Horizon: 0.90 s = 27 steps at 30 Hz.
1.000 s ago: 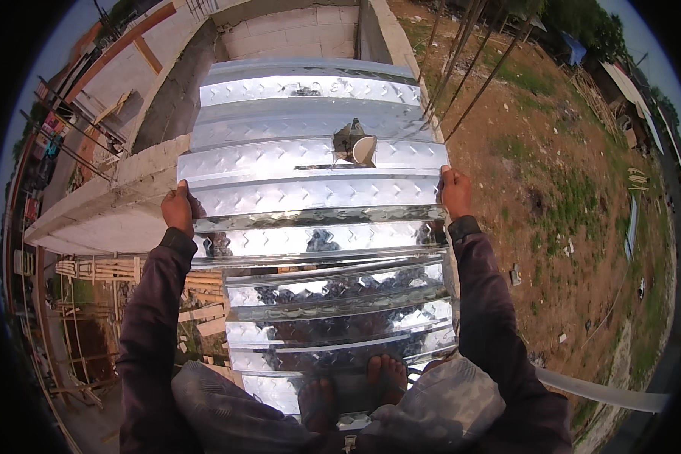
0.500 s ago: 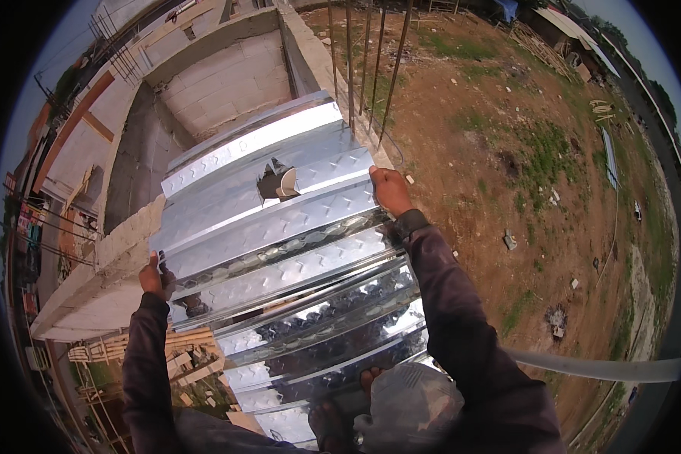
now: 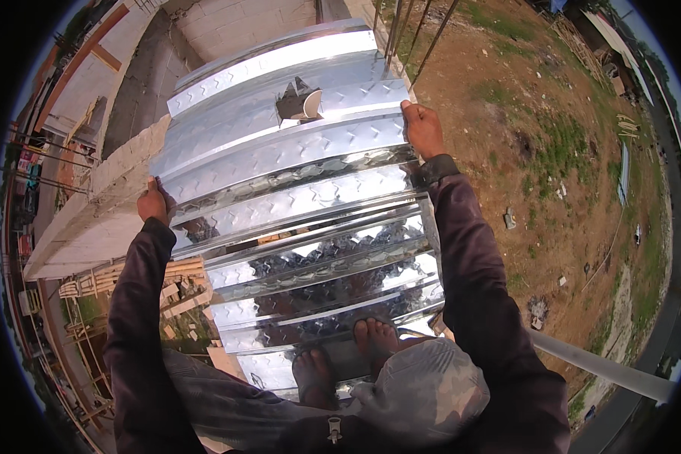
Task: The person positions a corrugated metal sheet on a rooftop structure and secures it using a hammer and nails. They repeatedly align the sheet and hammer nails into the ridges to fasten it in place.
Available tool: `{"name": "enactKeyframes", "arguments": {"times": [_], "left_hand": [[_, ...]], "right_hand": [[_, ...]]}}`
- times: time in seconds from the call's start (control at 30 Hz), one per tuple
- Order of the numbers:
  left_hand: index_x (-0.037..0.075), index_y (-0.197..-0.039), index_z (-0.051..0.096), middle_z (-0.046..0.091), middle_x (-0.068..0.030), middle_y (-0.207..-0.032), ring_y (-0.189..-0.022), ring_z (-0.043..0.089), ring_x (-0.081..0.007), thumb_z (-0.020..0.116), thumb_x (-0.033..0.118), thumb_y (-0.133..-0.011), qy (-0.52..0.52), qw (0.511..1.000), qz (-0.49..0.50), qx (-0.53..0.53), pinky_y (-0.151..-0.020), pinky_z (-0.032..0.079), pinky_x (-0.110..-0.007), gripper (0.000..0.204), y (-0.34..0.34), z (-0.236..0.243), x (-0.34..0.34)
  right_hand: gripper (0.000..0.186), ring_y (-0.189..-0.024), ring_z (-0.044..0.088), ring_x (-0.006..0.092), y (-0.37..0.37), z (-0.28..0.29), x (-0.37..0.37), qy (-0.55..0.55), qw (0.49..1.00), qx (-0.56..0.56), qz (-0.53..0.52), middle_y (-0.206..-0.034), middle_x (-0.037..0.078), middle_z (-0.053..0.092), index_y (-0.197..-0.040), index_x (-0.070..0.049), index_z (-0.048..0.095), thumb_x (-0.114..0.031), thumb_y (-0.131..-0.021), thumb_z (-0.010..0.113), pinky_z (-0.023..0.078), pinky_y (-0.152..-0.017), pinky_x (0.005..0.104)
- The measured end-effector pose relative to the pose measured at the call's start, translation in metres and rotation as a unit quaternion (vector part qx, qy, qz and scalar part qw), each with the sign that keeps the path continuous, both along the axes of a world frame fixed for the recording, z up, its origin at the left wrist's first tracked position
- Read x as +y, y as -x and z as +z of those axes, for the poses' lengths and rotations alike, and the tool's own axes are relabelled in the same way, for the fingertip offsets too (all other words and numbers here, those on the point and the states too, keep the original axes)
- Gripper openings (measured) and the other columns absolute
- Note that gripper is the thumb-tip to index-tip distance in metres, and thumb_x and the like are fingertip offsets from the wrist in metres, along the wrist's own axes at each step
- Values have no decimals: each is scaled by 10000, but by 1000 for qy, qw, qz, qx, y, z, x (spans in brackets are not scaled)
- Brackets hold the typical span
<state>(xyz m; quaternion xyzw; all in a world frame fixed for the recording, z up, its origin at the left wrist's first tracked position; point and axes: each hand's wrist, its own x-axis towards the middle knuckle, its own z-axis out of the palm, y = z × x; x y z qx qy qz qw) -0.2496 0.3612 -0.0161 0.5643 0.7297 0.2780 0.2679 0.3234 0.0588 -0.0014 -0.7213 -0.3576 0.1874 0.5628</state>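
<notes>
A shiny corrugated metal decking sheet (image 3: 280, 155) spans between my hands, ribbed and embossed. My left hand (image 3: 152, 203) grips its left edge, fingers wrapped around it. On the opposite edge my right hand (image 3: 422, 129) is closed, thumb on top. Toward the sheet's far part is a jagged cut hole, with a round pipe end (image 3: 311, 104) showing through. Nearer to me lies a second decking sheet (image 3: 321, 291), under my bare feet (image 3: 315, 371). A narrow gap separates the two sheets.
Concrete block walls (image 3: 227, 30) enclose a deep space at the far left. Upright rebar rods (image 3: 424, 38) stand beyond my right hand. Far below on the right is bare ground (image 3: 484, 151); timber pieces (image 3: 181, 299) lie below on the left. A pale pipe (image 3: 598, 367) juts out at lower right.
My view has tipped downward, so sheets and hands sit higher in the picture and both feet show. Both hands keep their hold on the sheet's edges.
</notes>
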Motion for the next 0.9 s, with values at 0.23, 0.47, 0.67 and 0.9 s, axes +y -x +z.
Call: {"name": "enactKeyframes", "arguments": {"times": [0.23,0.47,0.67,0.9], "left_hand": [[-63,-877,688,687,-196,-825,-781,644,-329,506,562,-957,23,999,-6,-38,-754,472,-421,656,8,-8,-10],[-46,-819,664,639,-118,-702,-654,592,-233,533,517,-968,-48,996,20,-69,-653,461,-379,597,-16,21,-38],[57,-675,523,494,-48,-554,-417,476,-175,520,403,-1001,-46,972,4,-230,-413,405,-348,476,-4,33,-54],[64,-673,511,475,-9,-541,-441,421,-113,570,362,-994,-55,970,23,-234,-432,328,-300,441,-31,69,-97]], "right_hand": [[468,-552,451,133,5,10,2,24,998,-45,-24,-576,33,489,-650,-7,530,-330,-988,550,389,-545,347],[456,-518,454,127,4,13,-4,-5,998,-64,-20,-548,22,484,-639,-8,513,-291,-996,540,371,-509,346],[464,-525,442,103,13,21,-15,1,1000,-7,-24,-543,-4,470,-633,-15,497,-296,-1001,533,361,-502,327],[479,-509,473,115,0,-8,-12,-10,997,-75,-20,-543,21,502,-675,-13,563,-345,-1015,506,380,-492,353]]}}
